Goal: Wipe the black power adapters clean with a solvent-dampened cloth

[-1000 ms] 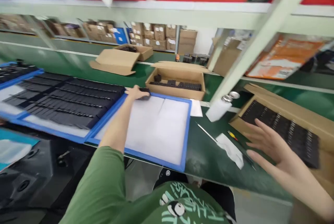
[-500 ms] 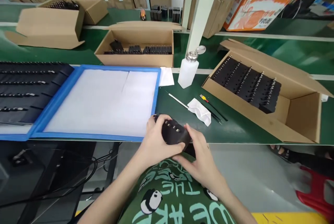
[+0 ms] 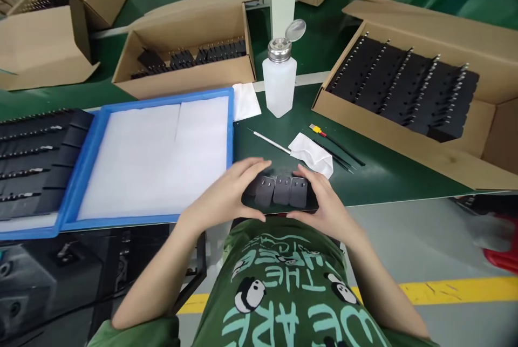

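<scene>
A short row of small black blocks, with rounded corners and tiny shiny dots on top, stands at the front edge of the green table. My left hand curves around its left end, thumb and fingers spread apart. At the right end is my right hand, also spread, with fingertips close to the back of the row. Whether the fingers touch the blocks I cannot tell. Just behind lie a crumpled white wipe, a thin white-handled pointed tool and a black cable with a yellow plug.
To the left is a blue-framed tray lined with white, beside rows of black parts. A white pump bottle stands behind the wipe, its lid up. Cardboard boxes hold black parts; another box sits right.
The black blocks were tilted between both hands; now they stand on the table edge with the hands spread around them. The camera view has shifted, showing the table closer.
</scene>
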The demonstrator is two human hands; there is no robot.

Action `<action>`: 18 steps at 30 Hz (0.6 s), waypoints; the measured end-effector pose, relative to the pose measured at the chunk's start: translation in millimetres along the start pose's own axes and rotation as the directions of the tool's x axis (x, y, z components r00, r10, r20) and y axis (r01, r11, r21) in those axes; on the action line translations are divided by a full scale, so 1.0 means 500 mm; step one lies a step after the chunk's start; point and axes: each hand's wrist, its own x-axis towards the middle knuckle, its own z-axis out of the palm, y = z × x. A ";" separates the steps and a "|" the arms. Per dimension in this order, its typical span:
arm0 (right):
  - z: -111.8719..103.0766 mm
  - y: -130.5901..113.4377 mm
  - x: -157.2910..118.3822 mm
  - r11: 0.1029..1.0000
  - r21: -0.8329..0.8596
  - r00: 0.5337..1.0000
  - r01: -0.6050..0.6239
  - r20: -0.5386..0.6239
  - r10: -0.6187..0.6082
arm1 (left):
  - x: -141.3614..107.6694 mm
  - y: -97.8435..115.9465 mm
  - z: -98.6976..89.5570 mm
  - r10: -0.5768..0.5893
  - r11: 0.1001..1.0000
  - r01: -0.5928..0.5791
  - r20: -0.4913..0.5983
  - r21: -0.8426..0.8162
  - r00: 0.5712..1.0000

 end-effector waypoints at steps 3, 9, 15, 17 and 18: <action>0.017 0.001 0.006 0.998 0.038 0.995 0.059 -0.084 -0.056 | -0.004 -0.012 0.044 0.021 0.995 -0.031 -0.109 -0.091 0.994; -0.024 -0.001 0.010 0.992 0.029 0.992 0.119 0.034 -0.120 | -0.025 0.017 0.086 -0.101 0.989 0.074 -0.224 -0.125 0.969; -0.076 0.023 0.058 0.947 -0.321 0.939 -0.003 -0.326 -0.107 | -0.026 0.007 0.082 -0.060 0.988 0.034 -0.173 -0.150 0.983; -0.069 0.039 0.081 0.863 -0.501 0.941 -0.061 -0.318 -0.117 | -0.022 0.006 0.088 -0.025 0.991 0.002 -0.171 -0.131 0.985; -0.064 0.046 0.090 0.834 -0.546 0.945 -0.080 -0.309 -0.112 | -0.020 0.007 0.092 -0.014 0.993 -0.007 -0.175 -0.121 0.984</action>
